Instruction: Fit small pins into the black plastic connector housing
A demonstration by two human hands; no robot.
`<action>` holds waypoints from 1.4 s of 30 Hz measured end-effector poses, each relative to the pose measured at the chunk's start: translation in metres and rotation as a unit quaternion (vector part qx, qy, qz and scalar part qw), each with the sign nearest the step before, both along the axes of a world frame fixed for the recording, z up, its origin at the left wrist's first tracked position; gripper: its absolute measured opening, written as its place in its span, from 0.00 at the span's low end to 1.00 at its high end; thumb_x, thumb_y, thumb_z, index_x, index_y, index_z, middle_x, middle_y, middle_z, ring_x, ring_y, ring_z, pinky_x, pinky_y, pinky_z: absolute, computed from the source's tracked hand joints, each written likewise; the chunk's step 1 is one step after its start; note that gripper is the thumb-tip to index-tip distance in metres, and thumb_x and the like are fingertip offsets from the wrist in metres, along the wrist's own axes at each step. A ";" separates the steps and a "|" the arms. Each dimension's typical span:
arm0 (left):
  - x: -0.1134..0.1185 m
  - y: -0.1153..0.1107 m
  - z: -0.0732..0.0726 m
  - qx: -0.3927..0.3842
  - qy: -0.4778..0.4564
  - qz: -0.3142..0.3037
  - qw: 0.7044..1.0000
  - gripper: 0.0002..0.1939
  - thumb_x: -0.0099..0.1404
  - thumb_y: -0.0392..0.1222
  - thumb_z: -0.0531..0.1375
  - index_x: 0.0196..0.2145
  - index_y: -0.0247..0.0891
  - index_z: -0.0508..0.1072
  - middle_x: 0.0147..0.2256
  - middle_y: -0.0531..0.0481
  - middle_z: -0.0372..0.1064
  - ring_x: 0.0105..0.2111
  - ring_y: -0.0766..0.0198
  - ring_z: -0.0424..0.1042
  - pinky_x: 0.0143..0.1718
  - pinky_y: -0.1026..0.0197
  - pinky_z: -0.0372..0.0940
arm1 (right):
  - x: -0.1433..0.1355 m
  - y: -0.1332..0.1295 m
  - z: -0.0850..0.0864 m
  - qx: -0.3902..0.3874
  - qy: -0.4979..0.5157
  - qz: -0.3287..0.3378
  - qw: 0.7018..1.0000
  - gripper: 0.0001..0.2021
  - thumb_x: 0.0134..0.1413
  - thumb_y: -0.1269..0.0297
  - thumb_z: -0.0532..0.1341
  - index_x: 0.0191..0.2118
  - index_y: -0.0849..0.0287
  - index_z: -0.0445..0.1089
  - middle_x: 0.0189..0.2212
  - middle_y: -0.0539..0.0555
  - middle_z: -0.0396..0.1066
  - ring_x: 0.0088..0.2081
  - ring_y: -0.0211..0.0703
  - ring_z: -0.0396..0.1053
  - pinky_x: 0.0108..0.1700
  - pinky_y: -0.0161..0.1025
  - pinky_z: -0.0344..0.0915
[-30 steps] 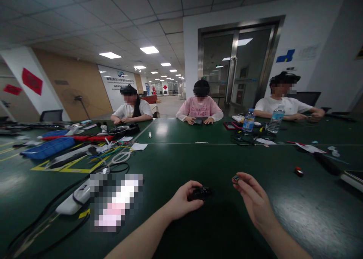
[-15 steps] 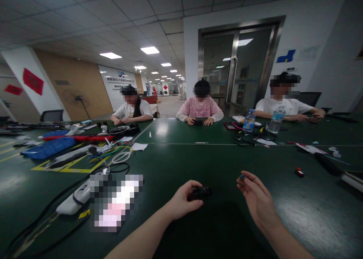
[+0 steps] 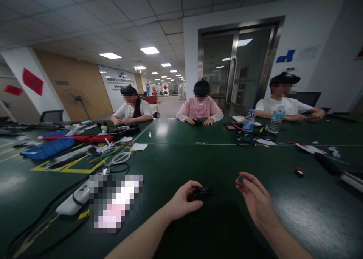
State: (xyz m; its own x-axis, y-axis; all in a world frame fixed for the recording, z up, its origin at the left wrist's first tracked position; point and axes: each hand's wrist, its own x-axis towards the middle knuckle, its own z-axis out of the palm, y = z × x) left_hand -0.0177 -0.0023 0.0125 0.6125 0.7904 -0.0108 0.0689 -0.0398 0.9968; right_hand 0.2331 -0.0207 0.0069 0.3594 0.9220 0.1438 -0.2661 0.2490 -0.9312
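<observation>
My left hand (image 3: pixel 183 202) is closed round one end of a small black device (image 3: pixel 202 193), thumb on the near side and fingers on the far side. The device is at the green table (image 3: pixel 176 164), and its kind is too dark to make out. To the right, my right hand (image 3: pixel 256 198) is raised above the tabletop, pinching a tiny dark piece with a bluish face (image 3: pixel 241 177) between thumb and fingertips. A gap of bare table separates the piece from the black device.
On the left lie a white power strip (image 3: pixel 72 200), a blurred-out phone (image 3: pixel 119 202), cables and a blue tray (image 3: pixel 48 148). A small red object (image 3: pixel 298 171) lies at right. Bottles (image 3: pixel 248 121) stand farther back. Three people sit across the table.
My right hand has shifted slightly left with the tiny piece, which has turned a little in the fingertips. The left hand and the black device stay where they were.
</observation>
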 end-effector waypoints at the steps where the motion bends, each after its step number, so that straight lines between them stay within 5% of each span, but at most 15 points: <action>1: 0.000 0.000 0.000 0.000 -0.002 0.000 1.000 0.22 0.56 0.33 0.62 0.48 0.40 0.62 0.43 0.46 0.67 0.40 0.61 0.69 0.40 0.56 0.63 | 0.000 0.000 -0.001 0.000 -0.002 0.003 1.000 0.12 0.45 0.56 0.64 0.38 0.52 0.72 0.35 0.52 0.71 0.40 0.49 0.69 0.40 0.44 0.67; 19: 0.003 0.003 -0.009 0.022 -0.007 0.003 1.000 0.23 0.55 0.32 0.62 0.47 0.40 0.62 0.41 0.48 0.68 0.38 0.63 0.69 0.37 0.60 0.62 | -0.014 -0.008 0.009 -0.026 -0.018 0.021 0.999 0.17 0.40 0.54 0.67 0.39 0.52 0.72 0.38 0.52 0.72 0.43 0.52 0.68 0.44 0.47 0.66; 27: 0.003 -0.001 -0.002 0.024 0.011 -0.002 1.000 0.23 0.54 0.34 0.62 0.47 0.40 0.62 0.41 0.48 0.67 0.38 0.61 0.68 0.39 0.57 0.62 | -0.016 -0.009 0.003 -0.053 -0.124 0.066 0.989 0.19 0.42 0.53 0.67 0.42 0.51 0.71 0.39 0.53 0.73 0.45 0.51 0.68 0.46 0.47 0.66; 34: 0.005 0.001 -0.007 0.035 0.004 -0.007 0.999 0.22 0.54 0.32 0.62 0.46 0.38 0.63 0.39 0.49 0.68 0.37 0.63 0.69 0.37 0.60 0.62 | -0.028 -0.013 0.005 -0.043 -0.247 0.136 0.958 0.16 0.43 0.54 0.65 0.40 0.52 0.74 0.39 0.54 0.74 0.42 0.51 0.70 0.47 0.50 0.65; 42: 0.008 0.001 -0.009 0.032 -0.019 -0.013 0.999 0.22 0.53 0.32 0.63 0.45 0.37 0.63 0.37 0.49 0.67 0.36 0.64 0.69 0.37 0.60 0.63 | -0.044 -0.017 0.006 0.009 -0.374 0.175 0.911 0.10 0.47 0.62 0.62 0.38 0.49 0.74 0.45 0.53 0.69 0.49 0.52 0.65 0.54 0.51 0.58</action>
